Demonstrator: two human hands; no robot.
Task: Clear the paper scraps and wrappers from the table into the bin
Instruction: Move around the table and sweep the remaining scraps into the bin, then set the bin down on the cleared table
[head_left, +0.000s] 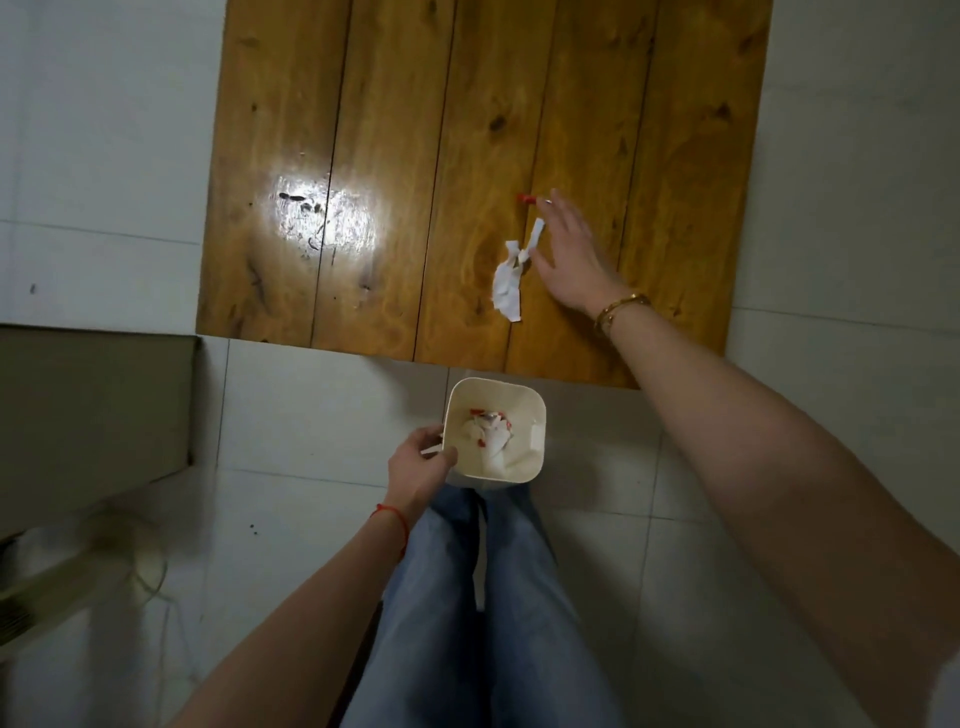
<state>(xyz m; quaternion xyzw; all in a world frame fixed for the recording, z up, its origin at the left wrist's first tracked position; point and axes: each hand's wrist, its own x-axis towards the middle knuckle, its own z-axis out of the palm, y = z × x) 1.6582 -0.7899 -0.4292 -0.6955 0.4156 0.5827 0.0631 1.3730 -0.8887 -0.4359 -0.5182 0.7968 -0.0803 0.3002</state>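
On the wooden table (384, 156) lies a crumpled white paper scrap (511, 275), with a small red wrapper (525, 199) just beyond it. My right hand (569, 254) hovers over the table beside both, fingers spread, holding nothing. Below the table's near edge a cream square bin (537, 415) stands on the floor, with white paper and red bits inside. My left hand (421, 462) grips the bin's left rim.
White tiled floor surrounds the table. A brown cardboard box (93, 410) stands at the left, with a pale fan-like object (78, 561) below it. My legs in blue jeans (467, 613) are right behind the bin.
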